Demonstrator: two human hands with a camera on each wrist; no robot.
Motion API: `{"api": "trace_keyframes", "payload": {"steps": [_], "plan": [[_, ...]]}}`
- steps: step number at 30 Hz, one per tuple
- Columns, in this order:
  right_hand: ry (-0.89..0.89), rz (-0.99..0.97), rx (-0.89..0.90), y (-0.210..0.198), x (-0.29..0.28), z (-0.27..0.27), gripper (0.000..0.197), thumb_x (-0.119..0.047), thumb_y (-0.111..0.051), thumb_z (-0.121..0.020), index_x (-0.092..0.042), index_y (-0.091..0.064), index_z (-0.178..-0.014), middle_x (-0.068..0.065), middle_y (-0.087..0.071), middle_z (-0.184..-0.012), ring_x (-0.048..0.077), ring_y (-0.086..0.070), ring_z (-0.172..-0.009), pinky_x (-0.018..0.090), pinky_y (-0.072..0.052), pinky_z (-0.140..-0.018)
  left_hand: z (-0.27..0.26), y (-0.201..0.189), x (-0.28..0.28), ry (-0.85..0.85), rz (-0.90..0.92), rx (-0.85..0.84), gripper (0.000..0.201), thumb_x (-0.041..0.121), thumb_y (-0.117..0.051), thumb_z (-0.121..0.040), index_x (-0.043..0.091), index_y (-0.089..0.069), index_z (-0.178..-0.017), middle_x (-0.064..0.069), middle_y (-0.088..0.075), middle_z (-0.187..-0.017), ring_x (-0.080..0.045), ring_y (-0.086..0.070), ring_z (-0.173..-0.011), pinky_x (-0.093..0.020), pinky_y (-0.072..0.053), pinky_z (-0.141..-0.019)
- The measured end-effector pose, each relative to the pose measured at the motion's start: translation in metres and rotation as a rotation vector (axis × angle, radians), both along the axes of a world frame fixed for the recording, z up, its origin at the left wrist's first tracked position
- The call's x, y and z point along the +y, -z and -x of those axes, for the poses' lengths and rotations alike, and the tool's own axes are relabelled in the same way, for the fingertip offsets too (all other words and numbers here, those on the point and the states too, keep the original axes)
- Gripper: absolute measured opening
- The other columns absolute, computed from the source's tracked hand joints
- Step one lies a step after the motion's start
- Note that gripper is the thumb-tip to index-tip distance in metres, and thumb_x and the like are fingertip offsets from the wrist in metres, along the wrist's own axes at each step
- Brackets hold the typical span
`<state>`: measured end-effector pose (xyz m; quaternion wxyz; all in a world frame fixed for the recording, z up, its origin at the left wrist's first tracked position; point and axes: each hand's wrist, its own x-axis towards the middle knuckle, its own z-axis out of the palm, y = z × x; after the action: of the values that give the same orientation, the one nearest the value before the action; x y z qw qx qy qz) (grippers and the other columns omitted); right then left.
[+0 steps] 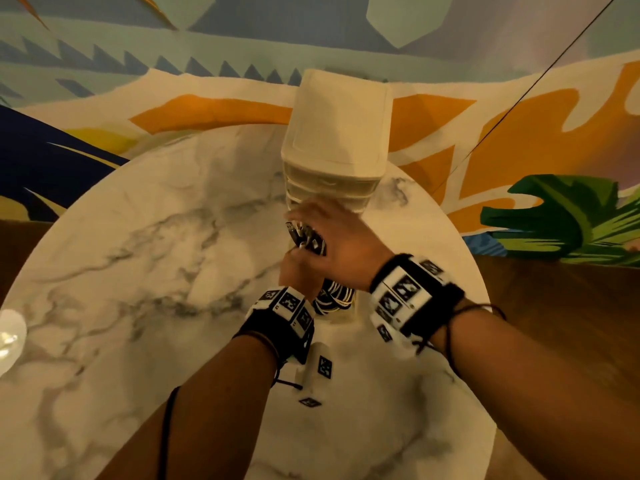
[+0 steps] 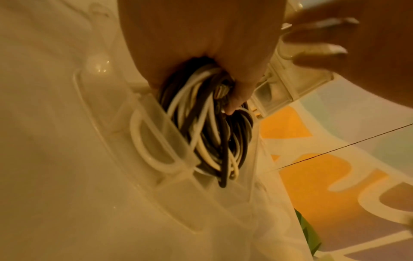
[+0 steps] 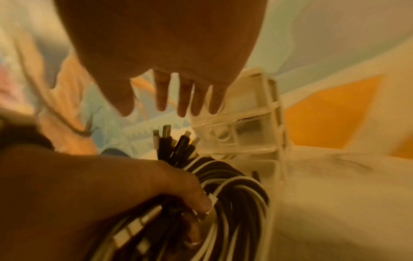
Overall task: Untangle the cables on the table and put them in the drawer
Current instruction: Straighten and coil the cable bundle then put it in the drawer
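Note:
My left hand (image 1: 298, 271) grips a coiled bundle of black and white cables (image 1: 334, 295). In the left wrist view the cable loops (image 2: 208, 134) hang inside a pulled-out translucent drawer (image 2: 156, 141) with a curved handle. The plugs (image 3: 173, 141) stick up out of my left hand's fist (image 3: 143, 190). My right hand (image 1: 332, 233) hovers above the plugs with fingers (image 3: 185, 98) straight and spread, holding nothing. It is just in front of the white drawer unit (image 1: 336, 150). The drawer itself is hidden under my hands in the head view.
The drawer unit stands at the far edge of a round marble table (image 1: 138, 237). A white tagged block (image 1: 320, 370) lies near my left wrist. A white dish (image 1: 10, 337) sits at the left edge. A thin dark cord (image 1: 519, 95) crosses the painted wall behind.

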<state>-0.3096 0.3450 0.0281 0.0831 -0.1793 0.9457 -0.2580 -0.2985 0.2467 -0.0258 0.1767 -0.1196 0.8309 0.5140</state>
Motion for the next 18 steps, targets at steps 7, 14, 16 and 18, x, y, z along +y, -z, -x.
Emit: {"api": "trace_keyframes", "payload": {"steps": [7, 14, 16, 18], "plan": [[-0.121, -0.102, -0.101, 0.034, -0.002, 0.038, 0.029, -0.039, -0.056, -0.09, -0.015, -0.06, -0.106, 0.002, -0.062, -0.105, 0.019, -0.053, -0.101, 0.029, -0.04, -0.083, -0.001, 0.011, -0.001, 0.025, -0.001, -0.009, 0.04, 0.013, -0.063, -0.085, 0.005, -0.053, -0.122, -0.011, -0.064, -0.107, -0.027, -0.061, -0.103, -0.029, -0.043, -0.075], [0.097, -0.292, 0.052, 0.046, -0.006, 0.042, 0.051, -0.062, -0.036, -0.091, -0.019, -0.063, -0.085, 0.003, -0.067, -0.091, 0.023, -0.061, -0.088, 0.033, -0.041, -0.076, -0.009, 0.018, 0.0, -0.053, -0.127, 0.074, 0.058, 0.034, -0.071, -0.079, 0.02, -0.04, -0.126, 0.006, -0.061, -0.106, -0.01, -0.061, -0.094, -0.016, -0.043, -0.073], [0.165, -0.334, 0.038, 0.045, -0.009, 0.047, 0.054, -0.061, -0.034, -0.092, -0.02, -0.068, -0.085, 0.005, -0.07, -0.089, 0.024, -0.063, -0.086, 0.031, -0.042, -0.072, -0.01, 0.021, 0.0, -0.056, -0.121, 0.094, 0.056, 0.037, -0.067, -0.08, 0.017, -0.04, -0.125, 0.004, -0.061, -0.11, -0.011, -0.061, -0.097, -0.019, -0.044, -0.075], [0.213, -0.359, 0.006, 0.046, -0.011, 0.051, 0.05, -0.056, -0.036, -0.092, -0.019, -0.069, -0.087, 0.007, -0.07, -0.092, 0.026, -0.063, -0.088, 0.031, -0.043, -0.071, -0.01, 0.024, 0.001, -0.052, -0.126, 0.118, 0.056, 0.04, -0.063, -0.082, 0.018, -0.04, -0.128, 0.003, -0.061, -0.115, -0.009, -0.06, -0.098, -0.02, -0.044, -0.078]]}}
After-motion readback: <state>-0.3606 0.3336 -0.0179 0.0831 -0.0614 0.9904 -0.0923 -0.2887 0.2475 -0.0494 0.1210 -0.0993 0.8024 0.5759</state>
